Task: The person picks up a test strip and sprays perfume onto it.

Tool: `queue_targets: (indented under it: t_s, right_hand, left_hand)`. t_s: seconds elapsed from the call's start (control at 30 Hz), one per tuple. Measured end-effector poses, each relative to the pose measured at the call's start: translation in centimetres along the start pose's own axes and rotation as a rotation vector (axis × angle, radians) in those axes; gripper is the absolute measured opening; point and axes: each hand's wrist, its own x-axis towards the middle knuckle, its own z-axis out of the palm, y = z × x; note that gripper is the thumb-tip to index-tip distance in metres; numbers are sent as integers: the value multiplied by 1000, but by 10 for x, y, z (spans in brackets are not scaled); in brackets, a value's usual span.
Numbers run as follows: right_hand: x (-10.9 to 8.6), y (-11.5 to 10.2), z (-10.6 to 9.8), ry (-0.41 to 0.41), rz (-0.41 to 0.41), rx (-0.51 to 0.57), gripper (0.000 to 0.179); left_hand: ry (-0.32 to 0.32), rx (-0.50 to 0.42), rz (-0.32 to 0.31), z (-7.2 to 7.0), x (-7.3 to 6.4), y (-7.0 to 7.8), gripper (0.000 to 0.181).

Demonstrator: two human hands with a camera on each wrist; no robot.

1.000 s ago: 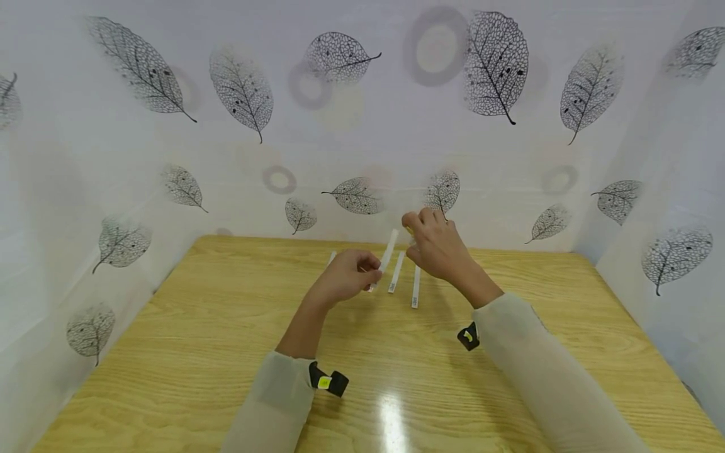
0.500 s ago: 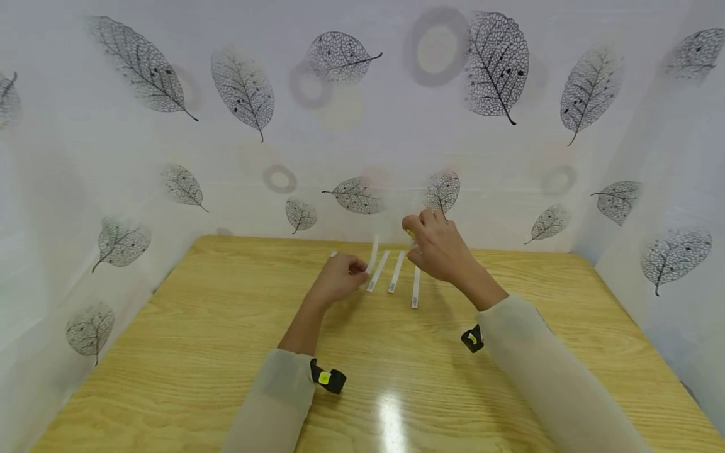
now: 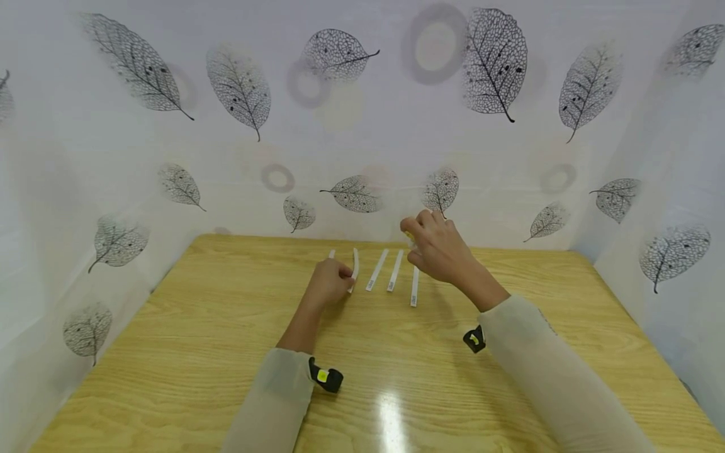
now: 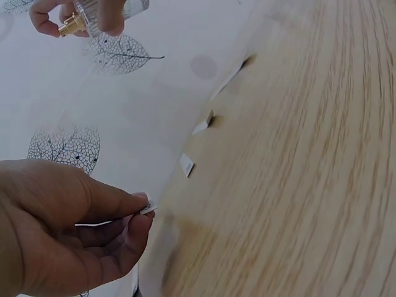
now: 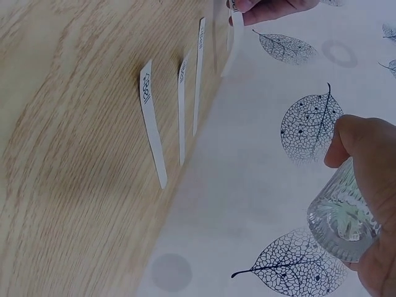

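My left hand (image 3: 328, 281) pinches the printed end of a white paper test strip (image 3: 355, 264) between thumb and fingers. The strip curves slightly, low over the back of the table; whether it touches the wood I cannot tell. My right hand (image 3: 436, 248) grips a clear, ribbed glass perfume bottle (image 5: 340, 216), raised above the strips. Its gold spray nozzle (image 4: 73, 26) shows in the left wrist view. Between the hands lie more strips, a left one (image 3: 377, 270), a middle one (image 3: 396, 270) and a right one (image 3: 415, 289), with small print on their near ends.
Another white strip (image 3: 331, 253) is mostly hidden behind my left hand. The wooden table (image 3: 226, 327) ends at a pale leaf-printed sheet (image 3: 368, 145), which also rises on both sides. Black camera straps sit on both wrists.
My left hand has moved left and slightly down with its strip, away from the bottle, uncovering the leftmost of the strips between the hands. The right hand has stayed almost in place with the bottle.
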Motion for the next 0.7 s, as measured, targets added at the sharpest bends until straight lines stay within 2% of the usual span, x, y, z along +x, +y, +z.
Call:
queue_targets:
  t_s: [0.33,0.57,0.7]
  right_hand:
    - [-2,1,-1,7,-4,-10,40]
    - [-4,2,-2,-4,12,-10,42]
    - [-5,2,-3,-10,17,-6,41]
  left_hand:
    - [4,12,-28,0,2,-9,23]
    - [12,15,-22,-1,2,-12,21]
    - [13,-6,-41,-2,3,-15,20]
